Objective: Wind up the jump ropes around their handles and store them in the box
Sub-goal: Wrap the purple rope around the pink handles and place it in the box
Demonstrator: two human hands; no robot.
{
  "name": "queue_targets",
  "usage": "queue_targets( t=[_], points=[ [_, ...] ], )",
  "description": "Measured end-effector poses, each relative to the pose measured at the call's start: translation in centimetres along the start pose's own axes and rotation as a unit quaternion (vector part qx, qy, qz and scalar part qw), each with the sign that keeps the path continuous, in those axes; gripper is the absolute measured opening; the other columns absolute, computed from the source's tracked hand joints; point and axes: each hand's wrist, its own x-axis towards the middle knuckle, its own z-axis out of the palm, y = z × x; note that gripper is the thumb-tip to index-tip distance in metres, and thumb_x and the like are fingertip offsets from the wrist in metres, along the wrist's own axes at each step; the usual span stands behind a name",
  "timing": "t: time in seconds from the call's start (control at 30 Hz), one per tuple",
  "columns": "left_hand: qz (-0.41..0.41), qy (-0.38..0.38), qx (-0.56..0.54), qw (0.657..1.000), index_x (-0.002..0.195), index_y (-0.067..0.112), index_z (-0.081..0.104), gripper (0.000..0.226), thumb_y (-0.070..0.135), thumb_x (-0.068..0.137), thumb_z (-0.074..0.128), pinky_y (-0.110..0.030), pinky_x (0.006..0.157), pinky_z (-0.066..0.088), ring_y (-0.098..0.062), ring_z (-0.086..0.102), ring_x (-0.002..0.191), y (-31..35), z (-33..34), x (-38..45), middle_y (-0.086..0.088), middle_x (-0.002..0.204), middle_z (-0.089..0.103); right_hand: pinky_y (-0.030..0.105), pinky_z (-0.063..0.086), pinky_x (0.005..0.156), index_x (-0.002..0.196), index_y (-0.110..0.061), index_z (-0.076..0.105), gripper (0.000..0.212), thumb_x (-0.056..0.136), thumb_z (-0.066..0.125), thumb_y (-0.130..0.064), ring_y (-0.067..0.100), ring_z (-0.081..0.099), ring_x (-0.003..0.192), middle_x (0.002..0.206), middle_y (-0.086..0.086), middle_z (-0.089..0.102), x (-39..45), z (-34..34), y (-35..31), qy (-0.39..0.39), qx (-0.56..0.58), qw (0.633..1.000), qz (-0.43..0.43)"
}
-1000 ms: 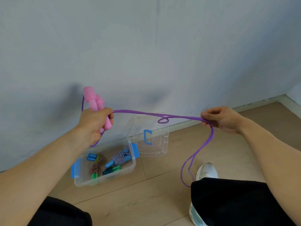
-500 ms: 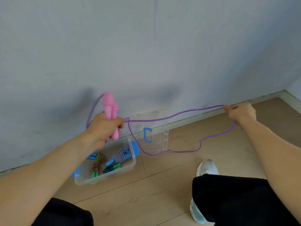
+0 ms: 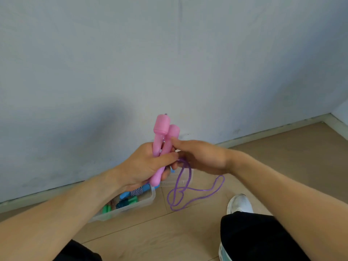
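Two handles [image 3: 163, 146]: gripped upright together by the left hand [image 3: 145, 166].
Right hand [image 3: 199, 157]: grasp on the purple rope [image 3: 183, 191] cannot be told.
Box [image 3: 135, 204]: partly hidden under the forearm, beside the wall [image 3: 169, 63].

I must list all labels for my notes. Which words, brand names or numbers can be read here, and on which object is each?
None can be read: the pink handles, the purple rope, the clear box and the white shoe show no legible text.
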Motion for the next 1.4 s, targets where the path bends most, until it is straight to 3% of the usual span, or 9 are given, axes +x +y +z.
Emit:
queue_targets(
  t=[0.3, 0.37, 0.47, 0.53, 0.67, 0.77, 0.93, 1.23, 1.4],
  points=[
    [-0.024, 0.027, -0.015, 0.999, 0.103, -0.005, 0.064, 0.016, 0.007, 0.094, 0.06, -0.044, 0.102, 0.05, -0.028, 0.068, 0.108, 1.2, -2.4, -0.5, -0.018, 0.113, 0.071, 0.027, 0.043, 0.061, 0.097, -0.02, 0.074, 0.027, 0.088, 0.067, -0.045, 0.013, 0.046, 0.058, 0.065, -0.003, 0.053, 0.4, -4.3, 1.1, 0.067, -0.217, 0.97, 0.082],
    [-0.022, 0.004, -0.032, 0.999, 0.095, -0.001, 0.063, 0.016, 0.013, 0.095, 0.058, -0.051, 0.093, 0.053, -0.035, 0.07, 0.097, 1.7, -3.1, -1.1, -0.02, 0.103, 0.072, 0.028, 0.047, 0.068, 0.09, -0.022, 0.075, 0.028, 0.09, 0.062, -0.047, 0.013, 0.056, 0.06, 0.069, -0.003, 0.065, 0.2, -6.3, 2.2, 0.118, -0.35, 0.917, 0.148],
    [-0.059, -0.112, -0.043, 0.991, 0.092, 0.0, 0.052, 0.026, 0.025, 0.098, 0.056, -0.037, 0.055, 0.056, -0.028, 0.061, 0.051, 2.5, -3.4, -2.5, -0.019, 0.066, 0.057, 0.033, 0.045, 0.099, 0.133, -0.022, 0.054, 0.054, 0.085, 0.07, -0.043, 0.015, 0.06, 0.111, 0.129, 0.002, 0.061, -0.2, -7.6, 3.7, 0.142, -0.46, 0.846, 0.23],
    [-0.073, -0.191, -0.088, 0.975, 0.102, 0.008, 0.048, 0.017, 0.024, 0.098, 0.054, -0.03, 0.049, 0.05, -0.019, 0.049, 0.044, 2.6, -3.3, -2.7, -0.01, 0.067, 0.046, 0.039, 0.035, 0.112, 0.146, -0.033, 0.034, 0.081, 0.079, 0.079, -0.03, 0.018, 0.041, 0.136, 0.149, -0.003, 0.04, -0.1, -7.0, 3.0, 0.166, -0.388, 0.897, 0.133],
    [-0.116, -0.303, -0.156, 0.933, 0.116, 0.012, 0.048, 0.018, 0.02, 0.1, 0.049, -0.025, 0.049, 0.045, -0.013, 0.045, 0.047, 2.4, -2.7, -2.7, -0.004, 0.07, 0.043, 0.042, 0.038, 0.106, 0.137, -0.018, 0.05, 0.076, 0.068, 0.062, 0.011, 0.021, 0.046, 0.134, 0.143, 0.008, 0.052, -0.1, -4.2, -0.8, 0.074, -0.022, 0.988, -0.134],
    [-0.119, -0.341, -0.166, 0.918, 0.121, 0.011, 0.048, 0.022, 0.017, 0.1, 0.047, -0.024, 0.052, 0.042, -0.011, 0.043, 0.052, 2.2, -2.5, -2.5, -0.002, 0.072, 0.043, 0.047, 0.038, 0.091, 0.121, -0.007, 0.056, 0.058, 0.065, 0.064, 0.001, 0.038, 0.051, 0.107, 0.122, 0.037, 0.052, -0.8, -3.0, -2.5, -0.016, 0.109, 0.981, -0.162],
    [-0.146, -0.345, -0.202, 0.905, 0.103, 0.009, 0.061, 0.023, 0.029, 0.092, 0.066, -0.018, 0.045, 0.037, -0.005, 0.038, 0.047, 2.0, -2.6, -2.2, -0.001, 0.07, 0.043, 0.029, 0.051, 0.064, 0.106, -0.015, 0.068, 0.04, 0.079, 0.073, -0.044, 0.021, 0.058, 0.076, 0.092, 0.011, 0.06, -0.5, -2.7, -2.1, 0.041, 0.127, 0.98, -0.147],
    [-0.091, -0.389, -0.285, 0.871, 0.096, 0.012, 0.05, 0.009, 0.021, 0.1, 0.05, -0.014, 0.04, 0.03, -0.005, 0.027, 0.045, 3.9, -2.7, -2.2, 0.003, 0.067, 0.029, 0.025, 0.036, 0.057, 0.118, -0.004, 0.066, 0.05, 0.074, 0.08, -0.023, 0.014, 0.047, 0.06, 0.067, 0.004, 0.053, 0.7, -2.8, -1.4, -0.011, 0.372, 0.901, -0.222],
    [-0.064, -0.31, -0.307, 0.898, 0.094, 0.011, 0.054, 0.009, 0.018, 0.099, 0.054, -0.015, 0.038, 0.031, -0.004, 0.03, 0.043, 3.7, -3.2, -1.6, 0.003, 0.064, 0.039, 0.027, 0.034, 0.059, 0.076, -0.01, 0.058, 0.036, 0.083, 0.069, -0.043, 0.019, 0.036, 0.062, 0.063, 0.004, 0.039, 3.0, 0.5, -1.5, 0.138, 0.316, 0.923, -0.172]
  ],
)
